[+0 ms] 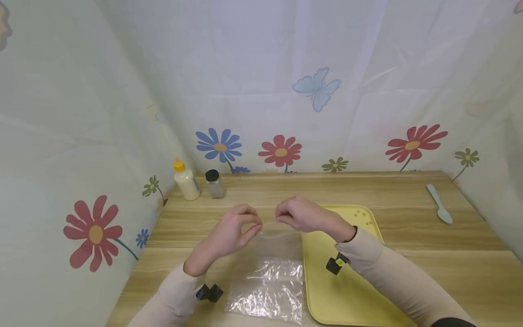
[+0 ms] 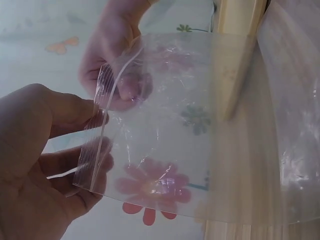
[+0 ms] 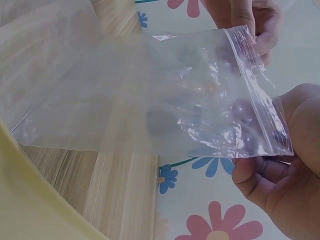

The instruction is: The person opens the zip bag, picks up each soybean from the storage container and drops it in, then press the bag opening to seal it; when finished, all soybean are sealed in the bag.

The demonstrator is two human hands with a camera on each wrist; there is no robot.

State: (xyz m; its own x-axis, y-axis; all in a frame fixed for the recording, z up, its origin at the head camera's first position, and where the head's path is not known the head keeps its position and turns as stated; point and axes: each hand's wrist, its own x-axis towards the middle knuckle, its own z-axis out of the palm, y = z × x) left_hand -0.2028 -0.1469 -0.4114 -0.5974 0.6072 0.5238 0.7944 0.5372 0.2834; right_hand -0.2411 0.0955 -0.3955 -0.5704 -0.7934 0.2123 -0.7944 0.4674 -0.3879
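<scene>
Both hands hold the zip-seal edge of a clear plastic bag (image 3: 165, 95), raised above the table. My left hand (image 1: 234, 229) pinches one end of that edge between thumb and fingers, as the left wrist view shows. At the other end my right hand (image 1: 304, 215) grips the zip strip (image 3: 257, 95), thumb and fingers on opposite sides of the film. The bag's body hangs toward the tabletop, and nothing shows inside it. Shiny clear film (image 1: 265, 290) lies flat on the wood below, left of the tray.
A yellow tray (image 1: 331, 290) sits under my right forearm, with several small yellowish pieces (image 1: 361, 213) in its far corner. A white bottle with a yellow cap (image 1: 188, 184) and a black-lidded jar (image 1: 215, 185) stand back left. A pale blue spoon (image 1: 439, 204) lies far right.
</scene>
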